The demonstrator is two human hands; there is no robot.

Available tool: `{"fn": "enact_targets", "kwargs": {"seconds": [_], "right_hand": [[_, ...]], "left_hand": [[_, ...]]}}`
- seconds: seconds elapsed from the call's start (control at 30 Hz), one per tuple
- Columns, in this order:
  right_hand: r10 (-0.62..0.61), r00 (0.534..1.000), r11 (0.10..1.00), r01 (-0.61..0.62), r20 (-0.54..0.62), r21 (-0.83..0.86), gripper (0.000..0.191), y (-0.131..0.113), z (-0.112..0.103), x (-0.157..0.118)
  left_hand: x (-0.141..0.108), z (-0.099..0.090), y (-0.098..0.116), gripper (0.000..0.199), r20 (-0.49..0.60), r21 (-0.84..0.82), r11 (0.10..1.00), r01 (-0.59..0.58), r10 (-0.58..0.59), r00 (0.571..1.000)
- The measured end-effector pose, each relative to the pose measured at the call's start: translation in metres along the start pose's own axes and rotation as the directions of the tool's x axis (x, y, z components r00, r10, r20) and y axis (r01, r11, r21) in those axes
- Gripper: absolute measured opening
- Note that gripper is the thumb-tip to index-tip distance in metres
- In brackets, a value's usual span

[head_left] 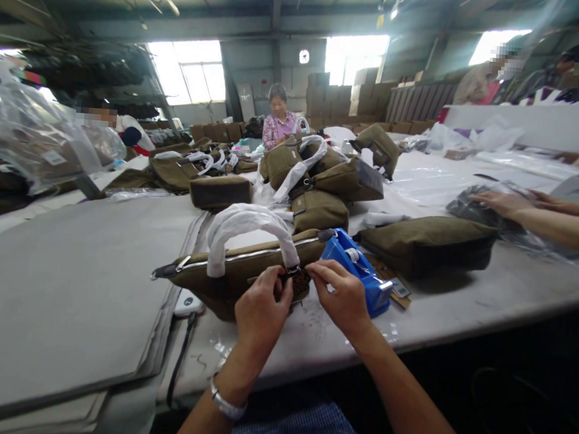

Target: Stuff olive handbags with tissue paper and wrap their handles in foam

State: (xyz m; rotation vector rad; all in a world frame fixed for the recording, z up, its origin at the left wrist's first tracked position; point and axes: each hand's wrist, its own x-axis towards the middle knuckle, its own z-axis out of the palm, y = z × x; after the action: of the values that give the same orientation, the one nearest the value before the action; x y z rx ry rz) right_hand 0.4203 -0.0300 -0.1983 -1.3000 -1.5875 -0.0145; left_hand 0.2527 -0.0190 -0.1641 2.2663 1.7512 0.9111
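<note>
An olive handbag [199,280] stands on the table before me, its silver zip along the top. White wrapping covers its raised handles [254,219]. My left hand [262,308] is closed at the bag's front, thumb and fingers pinched by the handle's metal fitting [294,271]. Beside those fingertips hangs a small speckled brown piece [301,286]; what the left hand grips is partly hidden. Just to the right, my right hand [340,298] pinches thumb and forefinger near the same fitting, on something too small to make out. A blue tape dispenser [376,301] sits behind the right hand.
More olive bags [320,209] are piled behind, and one [432,245] lies at right near cardboard tags [401,293]. Large grey sheets [63,293] are stacked at left, beside a white phone [187,302] with a black cable. A co-worker's hands [508,204] handle clear plastic.
</note>
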Motion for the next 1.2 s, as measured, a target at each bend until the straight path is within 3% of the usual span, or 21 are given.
{"fn": "enact_targets", "kwargs": {"seconds": [0.13, 0.27, 0.43, 0.6, 0.73, 0.83, 0.9, 0.97, 1.1, 1.2], "right_hand": [[-0.011, 1.0, 1.0, 0.011, 0.015, 0.0, 0.02, 0.002, 0.002, 0.001], [-0.041, 0.998, 0.999, 0.04, 0.038, 0.031, 0.019, 0.005, 0.006, 0.004], [-0.079, 0.996, 0.997, 0.078, 0.048, 0.029, 0.02, 0.005, 0.007, 0.007], [0.038, 0.994, 0.995, -0.028, 0.105, -0.094, 0.019, 0.003, -0.006, 0.005], [0.225, 0.965, 0.941, -0.251, 0.136, 0.227, 0.024, -0.002, -0.013, 0.001], [0.165, 0.965, 0.872, -0.239, 0.203, 0.426, 0.027, -0.013, -0.01, -0.002], [0.112, 0.973, 0.839, -0.2, 0.2, 0.506, 0.02, -0.018, -0.004, -0.004], [0.141, 0.969, 0.783, -0.234, 0.202, 0.576, 0.012, -0.019, 0.001, -0.005], [0.276, 0.922, 0.636, -0.388, 0.273, 0.667, 0.017, -0.011, 0.007, -0.008], [0.307, 0.914, 0.618, -0.403, 0.265, 0.675, 0.02, -0.007, 0.006, -0.009]], "left_hand": [[-0.001, 0.0, -0.003, 0.015, -0.019, -0.022, 0.999, -0.043, 0.042, 0.999], [0.004, 0.001, -0.009, 0.024, -0.044, -0.144, 0.983, -0.114, 0.109, 0.993], [0.012, -0.001, -0.014, 0.012, -0.112, -0.195, 0.95, -0.245, 0.227, 0.967], [0.009, -0.016, -0.025, 0.007, -0.183, -0.136, 0.963, -0.234, 0.207, 0.961], [0.003, -0.025, -0.026, 0.005, -0.218, -0.146, 0.96, -0.24, 0.205, 0.954], [-0.004, -0.026, -0.014, 0.006, -0.158, -0.247, 0.913, -0.325, 0.293, 0.943], [-0.008, -0.025, -0.006, 0.006, -0.134, -0.308, 0.877, -0.369, 0.344, 0.929], [-0.01, -0.025, -0.003, 0.006, -0.121, -0.357, 0.855, -0.375, 0.356, 0.927], [-0.007, -0.022, -0.012, 0.006, -0.119, -0.436, 0.847, -0.305, 0.281, 0.952], [-0.007, -0.012, -0.019, 0.008, -0.126, -0.34, 0.911, -0.233, 0.202, 0.971]]}}
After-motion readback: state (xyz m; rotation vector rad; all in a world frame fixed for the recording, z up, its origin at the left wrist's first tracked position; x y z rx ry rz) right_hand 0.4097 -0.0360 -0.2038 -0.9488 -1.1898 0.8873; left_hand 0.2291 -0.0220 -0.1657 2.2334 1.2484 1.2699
